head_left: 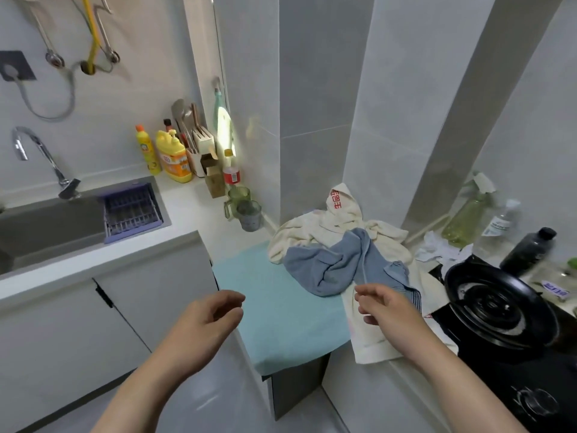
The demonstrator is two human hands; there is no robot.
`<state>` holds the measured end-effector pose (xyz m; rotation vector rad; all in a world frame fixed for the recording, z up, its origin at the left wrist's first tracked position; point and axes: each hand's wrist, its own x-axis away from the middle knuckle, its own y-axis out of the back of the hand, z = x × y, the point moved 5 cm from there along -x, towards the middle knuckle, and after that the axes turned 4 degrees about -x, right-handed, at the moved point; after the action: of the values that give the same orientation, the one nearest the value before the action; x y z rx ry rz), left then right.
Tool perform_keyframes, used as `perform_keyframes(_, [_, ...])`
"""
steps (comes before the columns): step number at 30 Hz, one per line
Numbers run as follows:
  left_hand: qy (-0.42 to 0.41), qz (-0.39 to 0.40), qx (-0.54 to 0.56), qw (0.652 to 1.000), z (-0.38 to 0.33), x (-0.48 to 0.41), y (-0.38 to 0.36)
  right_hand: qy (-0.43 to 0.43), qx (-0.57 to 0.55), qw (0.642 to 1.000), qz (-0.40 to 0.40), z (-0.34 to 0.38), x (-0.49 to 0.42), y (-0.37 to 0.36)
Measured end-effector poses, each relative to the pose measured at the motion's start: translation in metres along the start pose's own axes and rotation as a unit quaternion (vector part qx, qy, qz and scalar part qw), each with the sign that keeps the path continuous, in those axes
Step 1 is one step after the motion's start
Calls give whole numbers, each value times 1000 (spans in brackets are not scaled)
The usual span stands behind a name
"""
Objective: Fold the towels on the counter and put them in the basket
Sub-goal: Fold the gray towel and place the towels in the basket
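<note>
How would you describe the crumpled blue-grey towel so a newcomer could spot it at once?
Left of the round black stove burner, cloth is heaped in the tiled counter corner. The crumpled blue-grey towel lies on top of the cream towel with red print, its near edge over the flat teal cloth. It alone is blue-grey.

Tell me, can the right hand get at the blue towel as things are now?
Probably yes. The right hand hovers, holding nothing, just in front of the blue towel, which lies on top of the cream towel; nothing stands between them.
</note>
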<state>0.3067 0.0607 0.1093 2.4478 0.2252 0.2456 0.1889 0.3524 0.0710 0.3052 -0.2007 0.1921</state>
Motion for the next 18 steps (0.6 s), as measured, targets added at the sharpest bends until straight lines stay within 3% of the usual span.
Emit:
perform_keyframes(7, [-80, 62, -29, 994, 12, -105, 8, -5, 64, 997, -39, 10, -52, -41])
perform_keyframes(14, [-172, 211, -88, 958, 22, -210, 2, -91, 95, 978, -159, -11, -70, -66])
perform_keyframes(18, [-215, 253, -89, 939, 10, -246, -19, -133, 120, 963, -202, -23, -66, -63])
